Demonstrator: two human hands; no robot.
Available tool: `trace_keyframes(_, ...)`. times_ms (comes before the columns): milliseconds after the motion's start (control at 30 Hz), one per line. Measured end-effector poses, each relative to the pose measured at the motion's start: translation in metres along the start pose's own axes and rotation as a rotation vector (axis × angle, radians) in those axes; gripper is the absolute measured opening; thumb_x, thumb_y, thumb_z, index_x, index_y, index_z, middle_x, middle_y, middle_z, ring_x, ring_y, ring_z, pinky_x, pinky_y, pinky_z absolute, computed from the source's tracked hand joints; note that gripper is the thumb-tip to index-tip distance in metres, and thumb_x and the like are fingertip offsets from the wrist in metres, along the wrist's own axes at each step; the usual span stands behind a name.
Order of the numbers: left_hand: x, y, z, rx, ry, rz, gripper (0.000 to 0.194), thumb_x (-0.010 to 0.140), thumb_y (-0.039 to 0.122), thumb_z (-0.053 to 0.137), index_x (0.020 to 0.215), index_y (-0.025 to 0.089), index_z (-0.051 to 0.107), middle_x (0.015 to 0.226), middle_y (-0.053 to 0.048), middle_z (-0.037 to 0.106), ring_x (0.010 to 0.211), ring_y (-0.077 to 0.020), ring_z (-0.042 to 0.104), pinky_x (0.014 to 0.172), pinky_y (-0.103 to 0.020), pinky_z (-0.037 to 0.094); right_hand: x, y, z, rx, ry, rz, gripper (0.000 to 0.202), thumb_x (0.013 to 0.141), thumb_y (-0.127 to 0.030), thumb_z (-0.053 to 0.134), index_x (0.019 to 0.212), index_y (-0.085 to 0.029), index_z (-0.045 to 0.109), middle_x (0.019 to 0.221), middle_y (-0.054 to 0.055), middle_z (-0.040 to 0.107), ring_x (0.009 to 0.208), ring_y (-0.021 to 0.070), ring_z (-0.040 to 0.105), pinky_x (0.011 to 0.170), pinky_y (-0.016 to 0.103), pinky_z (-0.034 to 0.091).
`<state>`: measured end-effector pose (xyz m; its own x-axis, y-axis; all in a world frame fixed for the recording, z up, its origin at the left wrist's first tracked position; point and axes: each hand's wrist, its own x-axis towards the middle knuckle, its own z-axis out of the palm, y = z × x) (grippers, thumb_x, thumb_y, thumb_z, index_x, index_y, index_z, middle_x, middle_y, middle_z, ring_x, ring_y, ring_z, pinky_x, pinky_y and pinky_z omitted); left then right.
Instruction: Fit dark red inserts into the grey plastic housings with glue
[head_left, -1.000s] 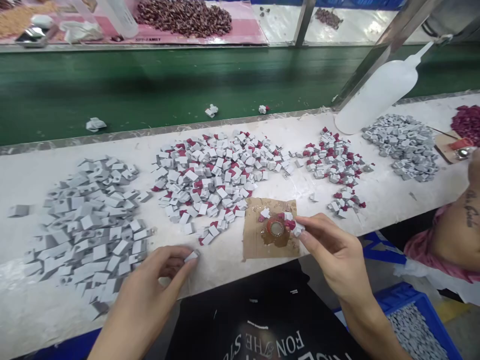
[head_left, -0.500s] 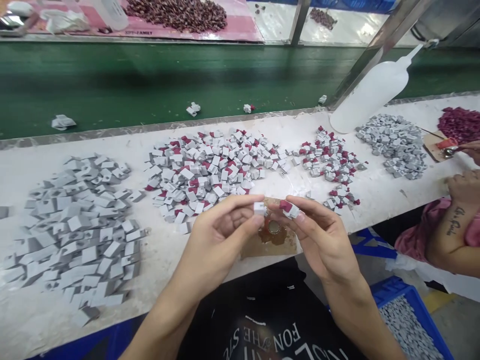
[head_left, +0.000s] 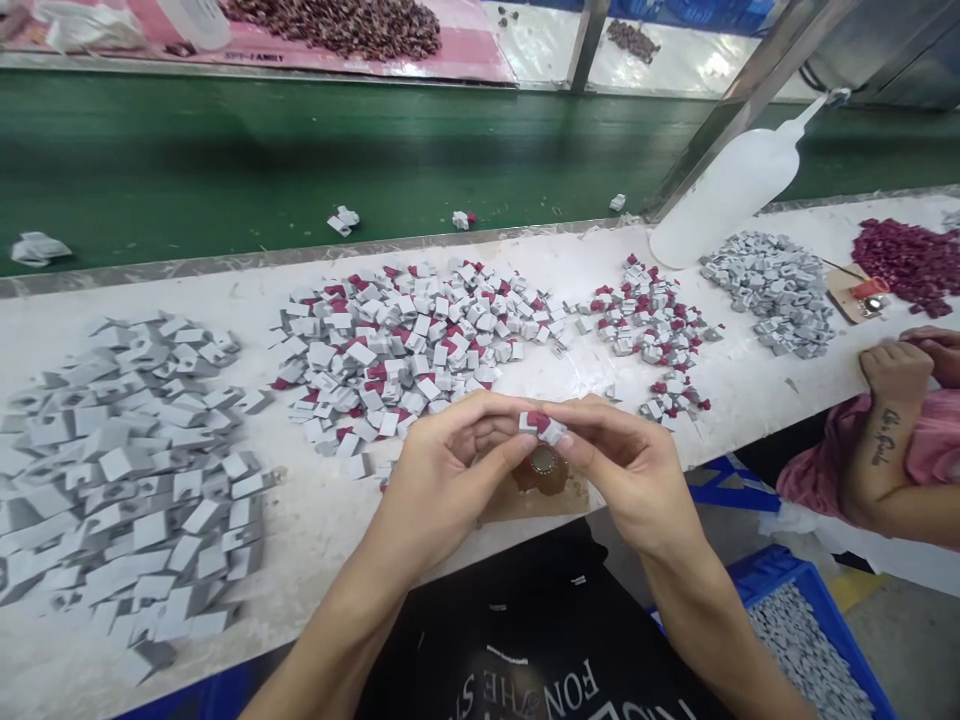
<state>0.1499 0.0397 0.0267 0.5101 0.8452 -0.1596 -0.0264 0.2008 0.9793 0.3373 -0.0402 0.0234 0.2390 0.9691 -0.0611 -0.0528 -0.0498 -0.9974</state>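
Note:
My left hand pinches a small light-grey plastic block between thumb and fingers. My right hand grips a small grey-and-maroon plastic piece the same way. The two parts touch, the maroon bit lying against the block; how deep it sits in it is hidden by my fingertips. Just below my hands is a brown board with a round metal-rimmed cup in a brown wet stain. Behind my hands spreads a pile of grey blocks with maroon bits.
Plain grey blocks are heaped at left. Grey-and-maroon pieces, grey parts and maroon parts lie rightward. A white squeeze bottle leans by a metal post. A green conveyor belt runs behind. A co-worker's arm rests at right.
My hands have come together, and the grey block now meets the maroon end of the other piece. Loose parts on the belt have shifted left in view. The co-worker's hands have drawn back.

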Motion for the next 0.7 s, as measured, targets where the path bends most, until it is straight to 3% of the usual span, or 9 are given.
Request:
trace_keyframes(133,0.001,0.007,-0.010,0.080,0.017,0.041,0.012,0.101,0.031,0.087,0.111,0.026,0.089,0.112,-0.006,0.087,0.102,-0.0241,0.084,0.092,-0.035,0.073,0.017,-0.014,-0.005,-0.001,-0.124,0.013,0.015,0.106,-0.037,0.091,0.119,-0.033,0.096,0.106,0.004,0.088,0.091,0.0211,0.087,0.080,0.035,0.074)
trace_keyframes(200,0.003,0.013,-0.022,0.118,0.040,0.022,0.018,0.101,0.037,0.087,0.115,0.025,0.087,0.108,-0.007,0.085,0.097,-0.0254,0.084,0.087,-0.036,0.073,0.041,-0.023,-0.006,-0.017,-0.266,0.031,0.016,0.104,-0.041,0.093,0.117,-0.032,0.096,0.107,0.004,0.090,0.095,0.0222,0.088,0.086,0.038,0.075)
trace_keyframes(267,0.007,0.021,-0.036,0.204,0.144,0.030,0.028,0.099,0.043,0.088,0.122,0.026,0.085,0.104,-0.006,0.083,0.090,-0.0245,0.081,0.077,-0.035,0.070,0.082,-0.032,0.000,-0.135,-0.382,0.033,0.023,0.105,-0.043,0.091,0.124,-0.031,0.094,0.108,0.004,0.090,0.094,0.0233,0.086,0.087,0.041,0.075)
trace_keyframes(333,0.015,0.028,-0.050,0.304,0.298,0.078,0.032,0.098,0.043,0.088,0.126,0.027,0.085,0.104,-0.005,0.081,0.087,-0.0225,0.078,0.073,-0.032,0.066,0.136,-0.037,0.016,-0.381,-0.341,-0.027,0.030,0.112,-0.037,0.082,0.138,-0.025,0.090,0.113,0.006,0.090,0.094,0.0237,0.084,0.090,0.044,0.073)
trace_keyframes(400,0.027,0.036,-0.061,0.362,0.424,0.133,0.029,0.096,0.039,0.086,0.122,0.026,0.084,0.107,-0.005,0.081,0.089,-0.0212,0.076,0.075,-0.031,0.065,0.195,-0.035,0.044,-0.694,-0.172,-0.138,0.037,0.117,-0.018,0.065,0.150,-0.016,0.082,0.132,0.011,0.086,0.108,0.0248,0.082,0.106,0.046,0.067)
trace_keyframes(467,0.043,0.043,-0.067,0.393,0.473,0.171,0.027,0.093,0.034,0.085,0.117,0.023,0.083,0.111,-0.006,0.082,0.092,-0.0210,0.076,0.080,-0.033,0.065,0.249,-0.028,0.077,-0.771,-0.138,-0.168,0.047,0.110,0.000,0.061,0.151,-0.011,0.080,0.156,0.017,0.076,0.135,0.0297,0.074,0.126,0.049,0.055)
trace_keyframes(533,0.064,0.050,-0.072,0.439,0.484,0.187,0.026,0.090,0.032,0.083,0.114,0.022,0.081,0.114,-0.007,0.083,0.096,-0.0219,0.076,0.086,-0.035,0.066,0.289,-0.020,0.105,-0.794,-0.158,-0.163,0.045,0.102,0.006,0.066,0.139,-0.011,0.084,0.160,0.018,0.074,0.146,0.0336,0.068,0.131,0.051,0.050)
trace_keyframes(600,0.090,0.058,-0.077,0.513,0.509,0.165,0.021,0.090,0.029,0.081,0.111,0.021,0.079,0.113,-0.008,0.084,0.102,-0.0236,0.078,0.093,-0.036,0.067,0.314,-0.017,0.117,-0.811,-0.167,-0.141,0.037,0.096,0.008,0.070,0.121,-0.013,0.088,0.146,0.018,0.081,0.141,0.0347,0.070,0.128,0.051,0.051)
trace_keyframes(700,0.144,0.069,-0.084,0.604,0.551,0.083,0.013,0.093,0.018,0.079,0.106,0.020,0.076,0.109,-0.009,0.084,0.108,-0.0260,0.079,0.099,-0.040,0.067,0.318,-0.024,0.102,-0.819,-0.102,-0.134,0.035,0.094,0.006,0.069,0.117,-0.013,0.089,0.132,0.016,0.085,0.132,0.0324,0.074,0.124,0.048,0.053)
